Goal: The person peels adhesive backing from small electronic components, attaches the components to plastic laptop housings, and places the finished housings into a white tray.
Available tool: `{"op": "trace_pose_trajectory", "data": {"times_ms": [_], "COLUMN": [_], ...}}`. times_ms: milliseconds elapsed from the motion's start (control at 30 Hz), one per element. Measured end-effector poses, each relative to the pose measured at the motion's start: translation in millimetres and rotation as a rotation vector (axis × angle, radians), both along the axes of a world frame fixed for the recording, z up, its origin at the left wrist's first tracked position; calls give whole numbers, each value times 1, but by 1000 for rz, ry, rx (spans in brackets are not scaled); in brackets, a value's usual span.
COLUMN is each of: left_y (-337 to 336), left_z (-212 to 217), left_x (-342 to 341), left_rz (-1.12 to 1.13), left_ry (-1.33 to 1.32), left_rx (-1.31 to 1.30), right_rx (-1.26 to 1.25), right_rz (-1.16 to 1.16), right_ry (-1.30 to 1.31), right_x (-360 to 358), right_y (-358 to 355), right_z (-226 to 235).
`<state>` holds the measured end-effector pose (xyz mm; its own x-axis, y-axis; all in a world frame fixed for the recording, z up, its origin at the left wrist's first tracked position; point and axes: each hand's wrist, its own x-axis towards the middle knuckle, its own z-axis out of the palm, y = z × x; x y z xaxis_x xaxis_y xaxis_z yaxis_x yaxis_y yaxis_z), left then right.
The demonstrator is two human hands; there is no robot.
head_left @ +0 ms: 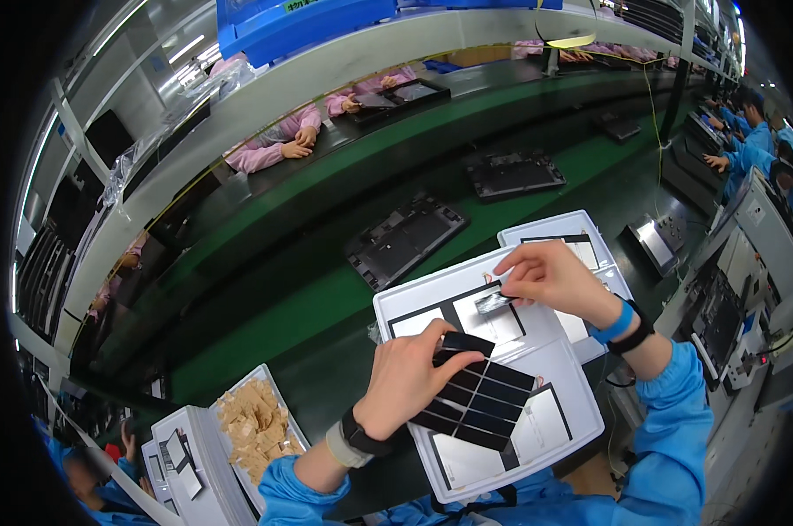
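My left hand (407, 373) grips a black sheet scored into several rectangular strips (480, 393), holding it over a white tray (580, 412). My right hand (550, 276) pinches a small shiny grey strip (491, 303) just above white rectangular pads outlined in black (493, 324) on the tray. A second white tray (545, 230) lies partly beneath, behind my right hand. Both forearms wear blue sleeves; my right wrist carries a blue band, my left a dark one.
A green conveyor belt (326, 298) carries black frame panels (403, 238) beyond the trays. A tray of tan paper scraps (254, 425) sits at lower left. People in pink sleeves (278, 145) work across the line; people in blue (747, 145) at far right.
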<state>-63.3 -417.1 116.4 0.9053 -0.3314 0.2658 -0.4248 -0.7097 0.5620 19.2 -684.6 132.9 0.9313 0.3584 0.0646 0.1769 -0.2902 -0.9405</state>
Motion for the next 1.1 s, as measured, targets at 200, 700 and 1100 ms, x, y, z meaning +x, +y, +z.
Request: {"op": "trace_pose_trajectory", "data": {"times_ms": [200, 700, 1100], "left_y": [7, 5, 3], "left_z": [-35, -29, -29], "left_x": [18, 27, 28], "left_rz": [-37, -69, -118], "left_ry": [-124, -106, -150], "left_rx": [91, 160, 161], "right_rx": [-13, -47, -441], "right_rz": [61, 20, -20], "right_ry": [104, 109, -275], "right_x": [29, 34, 32], "right_y": [21, 27, 35], "right_z": [-28, -29, -28]}}
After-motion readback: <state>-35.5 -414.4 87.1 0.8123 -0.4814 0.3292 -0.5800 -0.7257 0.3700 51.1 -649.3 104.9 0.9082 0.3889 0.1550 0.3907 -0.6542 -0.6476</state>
